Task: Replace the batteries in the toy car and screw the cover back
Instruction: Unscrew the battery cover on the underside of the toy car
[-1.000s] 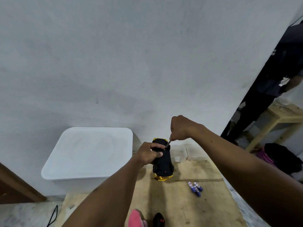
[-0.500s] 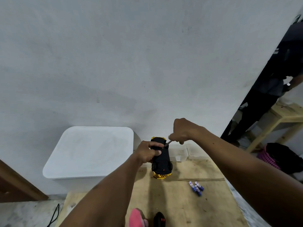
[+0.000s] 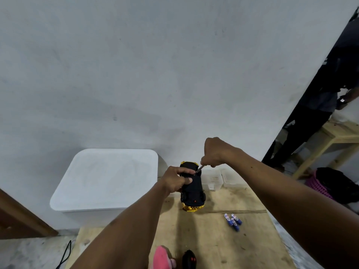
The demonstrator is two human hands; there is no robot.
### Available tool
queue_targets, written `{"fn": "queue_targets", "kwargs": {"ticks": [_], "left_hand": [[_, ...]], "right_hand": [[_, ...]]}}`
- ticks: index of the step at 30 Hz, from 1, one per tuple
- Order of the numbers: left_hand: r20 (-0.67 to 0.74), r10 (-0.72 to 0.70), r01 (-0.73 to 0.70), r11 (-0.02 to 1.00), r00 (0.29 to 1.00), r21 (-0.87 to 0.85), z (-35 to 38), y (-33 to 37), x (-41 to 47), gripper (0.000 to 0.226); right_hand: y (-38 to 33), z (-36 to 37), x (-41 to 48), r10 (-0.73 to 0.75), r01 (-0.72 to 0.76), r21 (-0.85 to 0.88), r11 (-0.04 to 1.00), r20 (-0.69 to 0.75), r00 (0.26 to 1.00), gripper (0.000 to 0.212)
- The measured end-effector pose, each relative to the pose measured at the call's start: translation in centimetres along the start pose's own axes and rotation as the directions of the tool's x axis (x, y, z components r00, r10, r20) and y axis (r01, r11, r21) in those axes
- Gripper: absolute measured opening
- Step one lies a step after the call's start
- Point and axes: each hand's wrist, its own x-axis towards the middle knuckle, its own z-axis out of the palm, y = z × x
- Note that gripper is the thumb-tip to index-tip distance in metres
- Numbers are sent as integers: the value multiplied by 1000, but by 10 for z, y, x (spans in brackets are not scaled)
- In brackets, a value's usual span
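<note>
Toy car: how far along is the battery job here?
In hand: the left hand grips the upturned toy car while the right hand holds a screwdriver to its underside. Blue batteries lie loose on the table. Whether the screw is going in or out, so what is done or left, cannot be told.

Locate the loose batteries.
In the head view, the batteries lie on the wooden board, right of and nearer than the toy car.

We found the batteries (image 3: 233, 220) on the bench (image 3: 213, 247) right of our left hand (image 3: 174, 181), the bin (image 3: 108, 177) left of it.
</note>
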Motion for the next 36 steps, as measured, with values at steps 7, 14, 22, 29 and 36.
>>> {"fn": "queue_targets", "kwargs": {"ticks": [7,14,22,29,36], "left_hand": [[6,9,-9,1000,1000,5,-1,5,0,31],[15,-8,8,1000,1000,20,-3,1,-3,32],[12,-21,21,1000,1000,12,-1,-3,-6,32],[16,-19,19,1000,1000,4,-7,3,-6,31],[12,-20,20,1000,1000,-7,-4,-2,-6,32]], "right_hand": [[3,-4,2,-8,8,-40,999,2,1000,27],[-2,2,4,16,-14,-86,996,18,1000,24],[-6,3,1,39,-38,-27,999,26,999,17],[-10,-1,-2,45,-44,-26,999,45,998,18],[-10,-2,-8,70,-70,3,998,65,995,18]]}}
